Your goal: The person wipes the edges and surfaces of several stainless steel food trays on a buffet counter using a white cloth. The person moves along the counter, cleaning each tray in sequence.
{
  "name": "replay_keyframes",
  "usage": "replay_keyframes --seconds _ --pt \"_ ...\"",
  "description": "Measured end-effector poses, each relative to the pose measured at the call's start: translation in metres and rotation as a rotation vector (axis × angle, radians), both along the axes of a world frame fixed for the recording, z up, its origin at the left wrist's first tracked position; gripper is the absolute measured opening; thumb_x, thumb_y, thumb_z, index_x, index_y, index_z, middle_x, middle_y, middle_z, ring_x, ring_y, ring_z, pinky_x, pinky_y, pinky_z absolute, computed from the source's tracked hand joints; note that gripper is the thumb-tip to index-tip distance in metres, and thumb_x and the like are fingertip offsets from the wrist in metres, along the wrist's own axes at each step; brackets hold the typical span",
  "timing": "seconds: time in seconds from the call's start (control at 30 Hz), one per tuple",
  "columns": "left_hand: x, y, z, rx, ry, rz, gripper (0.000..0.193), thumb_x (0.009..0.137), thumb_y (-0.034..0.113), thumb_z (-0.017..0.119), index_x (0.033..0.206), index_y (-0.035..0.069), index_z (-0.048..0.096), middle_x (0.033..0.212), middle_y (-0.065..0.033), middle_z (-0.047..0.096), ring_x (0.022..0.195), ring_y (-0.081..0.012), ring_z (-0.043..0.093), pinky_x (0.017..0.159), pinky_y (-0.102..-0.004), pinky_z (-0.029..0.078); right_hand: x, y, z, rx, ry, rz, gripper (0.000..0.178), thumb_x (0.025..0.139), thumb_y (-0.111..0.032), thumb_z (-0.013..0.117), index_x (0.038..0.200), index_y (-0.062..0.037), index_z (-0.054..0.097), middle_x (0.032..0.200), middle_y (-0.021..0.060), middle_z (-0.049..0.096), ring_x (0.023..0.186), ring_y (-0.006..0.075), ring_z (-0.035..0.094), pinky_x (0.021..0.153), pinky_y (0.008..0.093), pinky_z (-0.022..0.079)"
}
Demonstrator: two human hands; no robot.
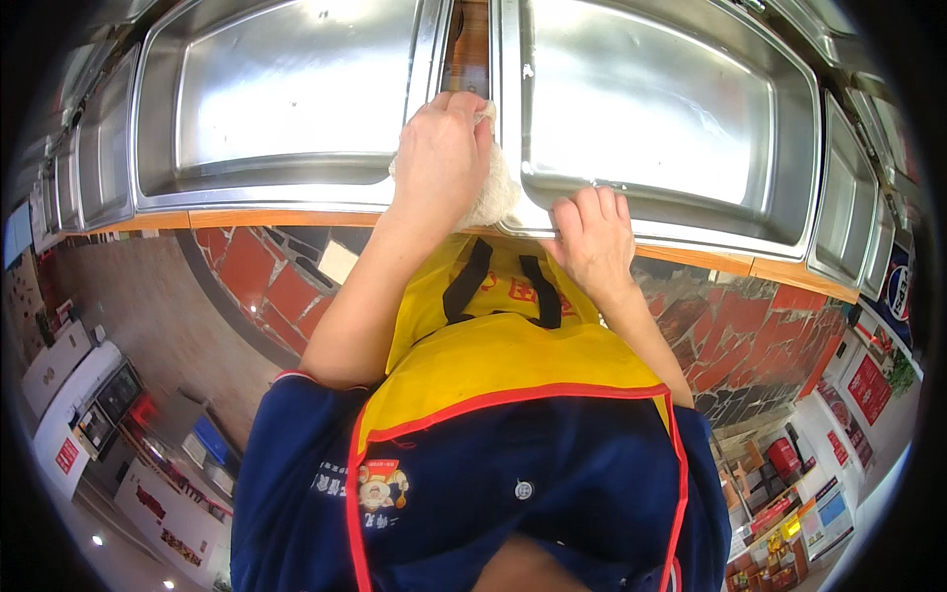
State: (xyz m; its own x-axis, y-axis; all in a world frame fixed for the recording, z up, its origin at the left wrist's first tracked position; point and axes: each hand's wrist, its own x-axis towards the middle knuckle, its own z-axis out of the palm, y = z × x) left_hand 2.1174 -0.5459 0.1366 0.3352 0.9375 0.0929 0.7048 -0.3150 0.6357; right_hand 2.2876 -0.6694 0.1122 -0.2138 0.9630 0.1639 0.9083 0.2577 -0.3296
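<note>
My left hand [444, 153] is closed on a pale, crumpled cloth [495, 185], at the gap between two shallow rectangular metal pans. The cloth lies against the near corner of the right metal pan [710, 239] and hangs toward the counter edge. Beside my left wrist is the near corner of the left metal pan [266, 198]. My right hand [598, 237] grips the near rim of the right pan, fingers bent over the inside and thumb toward the outside. Both pans hold no food, and a few small drops or specks show on the right one.
A wooden counter edge [691, 254] runs under the pans, with a wooden strip [467, 54] showing between them. More metal pans [107, 148] line both sides. Red stone cladding [735, 331] lies below the counter. A yellow and navy apron [523, 355] covers my front.
</note>
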Motion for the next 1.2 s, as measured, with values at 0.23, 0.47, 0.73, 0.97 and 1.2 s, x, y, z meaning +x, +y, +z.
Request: replay_keyframes --seconds 0.23,0.47,0.73,0.97,1.2 --pt "-0.003 -0.036 -0.004 0.029 -0.029 -0.024 0.011 0.081 0.003 0.062 0.091 -0.002 0.063 0.088 -0.0193 0.065 0.078 -0.0398 0.062 0.069 -0.0424 0.050 0.000 0.002 0.000 -0.018 0.001 -0.011 0.040 0.055 -0.017 0.079 0.085 -0.0102 0.052 0.084 0.0071 0.046 0.082 0.0269 0.048 0.070 0.0382 0.038" --pt "0.011 0.004 -0.012 0.115 0.008 0.017 0.007 0.084 0.005 0.058 0.084 0.000 0.063 0.084 -0.0171 0.063 0.072 -0.0383 0.061 0.064 -0.0429 0.049 -0.001 0.004 -0.002 -0.006 -0.018 0.033 0.038 0.057 -0.020 0.077 0.082 -0.0096 0.051 0.083 0.0070 0.045 0.081 0.0271 0.047 0.069 0.0389 0.039" --pt "0.001 -0.043 -0.004 0.039 0.026 -0.023 0.003 0.083 0.002 0.058 0.083 0.000 0.061 0.085 -0.0155 0.062 0.075 -0.0368 0.062 0.063 -0.0422 0.049 0.001 0.005 -0.001 -0.014 -0.009 0.051 0.036 0.057 -0.019 0.076 0.081 -0.0094 0.050 0.083 0.0080 0.045 0.080 0.0276 0.047 0.068 0.0387 0.040" --pt "0.019 0.005 -0.016 0.168 0.082 0.047 0.006 0.085 0.006 0.057 0.083 0.002 0.060 0.084 -0.0149 0.063 0.070 -0.0376 0.061 0.062 -0.0428 0.050 0.000 0.012 -0.004 0.018 0.001 0.079 0.038 0.056 -0.016 0.078 0.081 -0.0067 0.051 0.082 0.0100 0.045 0.077 0.0302 0.046 0.066 0.0387 0.039" --pt "0.002 -0.058 -0.015 0.096 -0.064 0.113 0.007 0.087 0.005 0.056 0.089 0.002 0.062 0.087 -0.0156 0.063 0.077 -0.0366 0.062 0.065 -0.0400 0.051 0.002 0.014 -0.004 -0.004 -0.055 0.086 0.040 0.054 -0.019 0.080 0.080 -0.0095 0.051 0.082 0.0081 0.045 0.078 0.0280 0.047 0.065 0.0384 0.040"
